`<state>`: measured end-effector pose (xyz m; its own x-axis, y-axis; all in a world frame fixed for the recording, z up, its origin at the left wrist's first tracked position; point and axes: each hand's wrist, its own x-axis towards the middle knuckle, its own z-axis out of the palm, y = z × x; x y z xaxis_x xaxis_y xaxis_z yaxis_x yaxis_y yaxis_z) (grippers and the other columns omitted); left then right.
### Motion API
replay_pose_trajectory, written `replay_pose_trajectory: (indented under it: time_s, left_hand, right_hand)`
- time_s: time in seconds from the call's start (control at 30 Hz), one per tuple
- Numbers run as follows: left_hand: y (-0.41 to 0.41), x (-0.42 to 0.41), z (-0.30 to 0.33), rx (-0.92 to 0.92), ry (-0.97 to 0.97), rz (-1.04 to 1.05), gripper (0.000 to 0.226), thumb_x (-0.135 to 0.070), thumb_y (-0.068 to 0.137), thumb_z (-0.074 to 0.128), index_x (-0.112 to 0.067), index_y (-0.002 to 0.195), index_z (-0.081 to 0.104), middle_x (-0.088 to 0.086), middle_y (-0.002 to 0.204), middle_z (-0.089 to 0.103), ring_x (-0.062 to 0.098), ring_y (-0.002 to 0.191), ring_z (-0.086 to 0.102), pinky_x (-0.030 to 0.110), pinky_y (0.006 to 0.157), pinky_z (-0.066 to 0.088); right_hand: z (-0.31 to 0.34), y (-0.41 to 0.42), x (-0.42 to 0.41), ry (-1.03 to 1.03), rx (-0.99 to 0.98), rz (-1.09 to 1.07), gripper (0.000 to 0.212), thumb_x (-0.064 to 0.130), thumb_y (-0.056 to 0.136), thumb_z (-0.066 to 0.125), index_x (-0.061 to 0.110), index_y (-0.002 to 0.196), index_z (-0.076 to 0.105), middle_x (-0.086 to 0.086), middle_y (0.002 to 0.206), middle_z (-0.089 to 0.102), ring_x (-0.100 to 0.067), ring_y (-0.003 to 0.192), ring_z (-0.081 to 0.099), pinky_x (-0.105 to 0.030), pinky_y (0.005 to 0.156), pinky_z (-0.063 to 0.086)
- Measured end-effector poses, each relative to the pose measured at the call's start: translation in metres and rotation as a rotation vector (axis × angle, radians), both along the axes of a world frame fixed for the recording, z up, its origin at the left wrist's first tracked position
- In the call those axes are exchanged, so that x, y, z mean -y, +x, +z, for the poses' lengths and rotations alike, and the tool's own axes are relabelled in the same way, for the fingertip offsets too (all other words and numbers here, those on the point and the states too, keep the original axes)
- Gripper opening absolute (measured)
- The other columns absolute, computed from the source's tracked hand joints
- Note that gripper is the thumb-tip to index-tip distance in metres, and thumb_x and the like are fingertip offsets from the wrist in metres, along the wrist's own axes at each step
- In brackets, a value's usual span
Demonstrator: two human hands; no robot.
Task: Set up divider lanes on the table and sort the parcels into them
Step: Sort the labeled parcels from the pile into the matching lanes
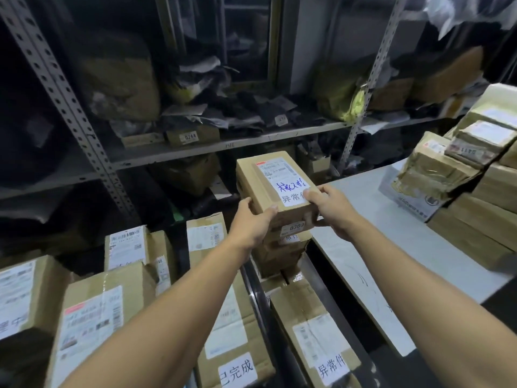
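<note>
A small brown cardboard parcel (258, 180) with a white shipping label and blue handwriting is held in mid-frame. My left hand (253, 224) grips its near left corner and my right hand (331, 207) grips its near right corner. It sits on top of a short stack of similar parcels (279, 253). A white table (391, 247) stretches to the right. Long cardboard boxes (232, 312) lie side by side below my arms, two with handwritten white tags.
A pile of taped brown parcels (475, 197) fills the table's right side. Labelled boxes (92, 317) crowd the lower left. A grey perforated metal shelf rack (195, 147) behind holds dark bags and cartons.
</note>
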<state>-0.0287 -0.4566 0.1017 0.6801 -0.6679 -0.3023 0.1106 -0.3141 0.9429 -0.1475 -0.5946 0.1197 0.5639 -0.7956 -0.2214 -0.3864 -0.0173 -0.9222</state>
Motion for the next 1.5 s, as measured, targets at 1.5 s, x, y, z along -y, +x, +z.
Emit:
replay_pose_trajectory:
  time_s: [1.5]
  left_hand:
    - [0.102, -0.148, 0.104, 0.484, 0.088, 0.103, 0.066, -0.056, 0.093, 0.051, -0.027, 0.149, 0.029, 0.005, 0.145, 0.046, 0.022, 0.129, 0.048, 0.03, 0.096, 0.038]
  right_hand:
    - [0.08, 0.09, -0.152, -0.756, 0.05, 0.303, 0.058, 0.045, 0.095, 0.056, 0.024, 0.148, 0.042, -0.001, 0.138, 0.058, -0.013, 0.124, 0.056, -0.016, 0.095, 0.037]
